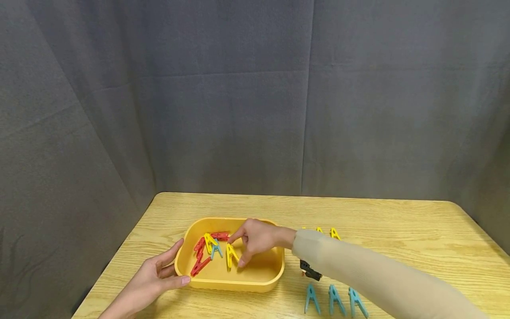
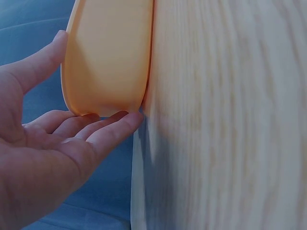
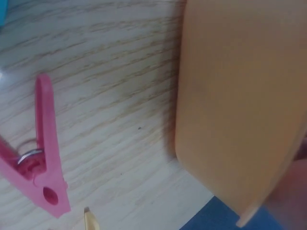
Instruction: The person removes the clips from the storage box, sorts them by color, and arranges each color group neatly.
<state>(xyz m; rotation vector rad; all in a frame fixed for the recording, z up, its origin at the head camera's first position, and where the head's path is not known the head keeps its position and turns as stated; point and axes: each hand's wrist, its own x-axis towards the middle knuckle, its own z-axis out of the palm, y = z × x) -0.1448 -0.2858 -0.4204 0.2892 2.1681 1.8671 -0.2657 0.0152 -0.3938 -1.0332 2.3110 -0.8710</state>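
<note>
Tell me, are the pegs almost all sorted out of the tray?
Partly. Three blue pegs already lie in a row on the table, with yellow ones behind the sleeve. Now the right hand touches a yellow peg in the tray, while the left hand rests against the tray's side. Left inside: red pegs, a blue one and another yellow.

Pretty plain setup here: a light wood-grain table (image 1: 398, 230) with rounded corners, pushed up near a grey fabric backdrop (image 1: 255, 97). The cloth hangs in panels with a vertical seam right of the middle and a few creases, and it wraps around the left side too. Lighting is soft and even, with only faint shadows on the tabletop.
</note>
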